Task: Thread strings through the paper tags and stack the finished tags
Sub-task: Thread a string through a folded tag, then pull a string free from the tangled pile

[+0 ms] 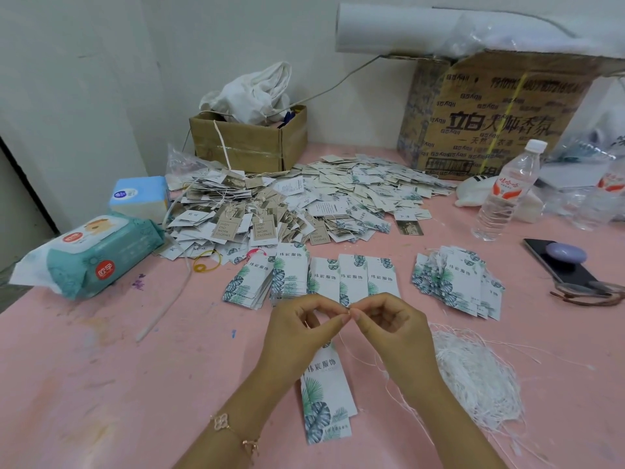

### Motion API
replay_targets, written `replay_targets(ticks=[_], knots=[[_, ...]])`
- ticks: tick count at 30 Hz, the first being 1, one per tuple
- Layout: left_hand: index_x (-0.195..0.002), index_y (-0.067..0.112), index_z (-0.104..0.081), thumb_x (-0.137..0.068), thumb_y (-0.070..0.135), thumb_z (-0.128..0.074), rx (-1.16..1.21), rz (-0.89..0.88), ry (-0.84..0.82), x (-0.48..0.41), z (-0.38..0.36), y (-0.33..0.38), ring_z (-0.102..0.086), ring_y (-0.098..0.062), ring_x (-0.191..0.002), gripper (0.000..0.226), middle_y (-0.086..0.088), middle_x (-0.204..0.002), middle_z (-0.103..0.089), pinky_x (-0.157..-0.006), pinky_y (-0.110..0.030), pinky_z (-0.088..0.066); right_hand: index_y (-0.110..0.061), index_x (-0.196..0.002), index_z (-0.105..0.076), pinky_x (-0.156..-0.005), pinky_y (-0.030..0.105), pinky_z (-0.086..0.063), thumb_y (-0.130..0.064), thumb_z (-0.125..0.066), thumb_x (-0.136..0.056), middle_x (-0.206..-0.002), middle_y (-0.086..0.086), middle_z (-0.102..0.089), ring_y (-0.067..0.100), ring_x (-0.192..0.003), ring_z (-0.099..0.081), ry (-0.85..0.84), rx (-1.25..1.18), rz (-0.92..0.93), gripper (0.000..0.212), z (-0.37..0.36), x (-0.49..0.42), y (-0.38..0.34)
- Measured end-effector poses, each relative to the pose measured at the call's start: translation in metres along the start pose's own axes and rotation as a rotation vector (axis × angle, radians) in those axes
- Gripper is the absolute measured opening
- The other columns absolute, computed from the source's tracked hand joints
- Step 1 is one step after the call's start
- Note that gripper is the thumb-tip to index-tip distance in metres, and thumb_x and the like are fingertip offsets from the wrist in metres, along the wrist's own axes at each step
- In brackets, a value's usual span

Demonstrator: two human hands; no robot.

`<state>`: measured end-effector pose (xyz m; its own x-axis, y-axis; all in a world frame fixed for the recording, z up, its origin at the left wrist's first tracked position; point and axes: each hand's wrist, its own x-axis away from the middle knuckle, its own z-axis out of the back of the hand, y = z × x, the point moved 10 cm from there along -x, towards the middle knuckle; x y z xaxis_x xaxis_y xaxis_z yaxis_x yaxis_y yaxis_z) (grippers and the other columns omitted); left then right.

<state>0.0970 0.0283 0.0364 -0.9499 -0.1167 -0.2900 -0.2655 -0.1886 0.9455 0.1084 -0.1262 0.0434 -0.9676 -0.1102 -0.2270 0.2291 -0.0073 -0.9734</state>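
As the left hand (304, 328) and right hand (392, 324) meet fingertip to fingertip over the pink table (101, 384), both are pinching a thin white string (349, 311) between thumb and forefinger. The leafy paper tags (326, 394) lie flat beneath them at six o'clock. The loose string bundle (473, 370) sits at four o'clock, and a heap of strung tags (456, 282) at two.

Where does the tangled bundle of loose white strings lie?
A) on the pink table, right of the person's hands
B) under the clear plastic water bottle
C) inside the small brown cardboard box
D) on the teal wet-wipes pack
A: the tangled bundle of white strings lies on the pink table beside the right hand, which with the left hand pinches one thin string.
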Motion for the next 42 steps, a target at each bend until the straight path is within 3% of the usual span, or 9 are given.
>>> replay_targets(ticks=[10,12,16,21,24,28,37,42], knots=[[-0.073,0.031,-0.077,-0.071,0.026,-0.083,0.086,0.032,-0.022,0.000,0.000,-0.001,-0.043,0.001,-0.045,0.008,0.015,-0.053,-0.062,-0.048,-0.010,-0.034,-0.018,-0.077,-0.073,-0.064,0.018,-0.050,-0.008,-0.074,-0.079,-0.074,0.003,-0.070,0.010,-0.070,-0.062,-0.033,-0.045,-0.031,0.010,-0.003,-0.001,0.005],[-0.074,0.028,-0.078,-0.066,0.036,-0.083,0.154,0.039,-0.042,-0.001,-0.001,-0.001,-0.046,-0.007,-0.052,0.012,0.010,-0.058,-0.065,-0.051,-0.017,-0.037,-0.017,-0.077,-0.073,-0.063,0.015,-0.049,-0.019,-0.076,-0.074,-0.072,0.000,-0.069,0.006,-0.068,-0.060,-0.073,-0.122,-0.097,0.004,-0.006,-0.001,0.010],[-0.073,0.022,-0.078,-0.059,0.036,-0.085,0.268,0.058,-0.082,-0.001,-0.004,-0.001,-0.049,-0.023,-0.062,0.021,-0.006,-0.065,-0.069,-0.059,-0.030,-0.041,-0.020,-0.077,-0.073,-0.061,0.013,-0.047,-0.034,-0.079,-0.068,-0.070,-0.004,-0.067,0.003,-0.065,-0.059,-0.133,-0.169,-0.147,0.017,-0.013,-0.001,0.017],[-0.069,0.022,-0.076,-0.059,0.025,-0.085,0.316,0.060,-0.134,-0.001,-0.007,-0.001,-0.057,-0.007,-0.056,0.013,0.000,-0.065,-0.071,-0.056,-0.017,-0.049,-0.021,-0.079,-0.073,-0.063,0.013,-0.048,-0.044,-0.080,-0.068,-0.071,-0.006,-0.068,0.003,-0.067,-0.060,-0.160,-0.123,-0.125,0.027,-0.014,-0.002,0.020],[-0.068,0.019,-0.075,-0.060,0.020,-0.085,0.335,0.056,-0.154,0.000,-0.008,0.001,-0.060,-0.010,-0.059,0.013,-0.004,-0.067,-0.071,-0.059,-0.018,-0.051,-0.021,-0.078,-0.073,-0.063,0.015,-0.047,-0.041,-0.079,-0.069,-0.069,-0.005,-0.065,0.005,-0.065,-0.058,-0.227,-0.177,-0.162,0.023,-0.022,0.000,0.022],[-0.065,0.019,-0.074,-0.060,0.016,-0.083,0.368,0.053,-0.178,0.001,-0.010,0.003,-0.063,-0.010,-0.059,0.011,-0.003,-0.066,-0.071,-0.060,-0.019,-0.052,-0.021,-0.077,-0.072,-0.066,0.021,-0.046,-0.050,-0.085,-0.060,-0.072,0.000,-0.065,0.008,-0.067,-0.056,-0.307,-0.280,-0.218,0.036,-0.030,0.003,0.024],[-0.062,0.022,-0.074,-0.054,0.028,-0.085,0.343,0.087,-0.135,0.002,-0.009,-0.002,-0.056,-0.003,-0.052,0.015,0.003,-0.059,-0.068,-0.053,-0.014,-0.046,-0.020,-0.078,-0.071,-0.066,0.018,-0.048,-0.049,-0.085,-0.063,-0.073,-0.001,-0.065,0.008,-0.068,-0.056,-0.317,-0.270,-0.173,0.035,-0.028,0.002,0.021],[-0.063,0.020,-0.073,-0.057,0.020,-0.085,0.332,0.086,-0.156,0.003,-0.012,-0.001,-0.057,-0.008,-0.054,0.014,-0.003,-0.060,-0.068,-0.054,-0.016,-0.047,-0.020,-0.079,-0.067,-0.067,0.025,-0.044,-0.043,-0.081,-0.070,-0.075,0.004,-0.062,0.013,-0.070,-0.054,-0.327,-0.239,-0.161,0.029,-0.028,0.004,0.019]])
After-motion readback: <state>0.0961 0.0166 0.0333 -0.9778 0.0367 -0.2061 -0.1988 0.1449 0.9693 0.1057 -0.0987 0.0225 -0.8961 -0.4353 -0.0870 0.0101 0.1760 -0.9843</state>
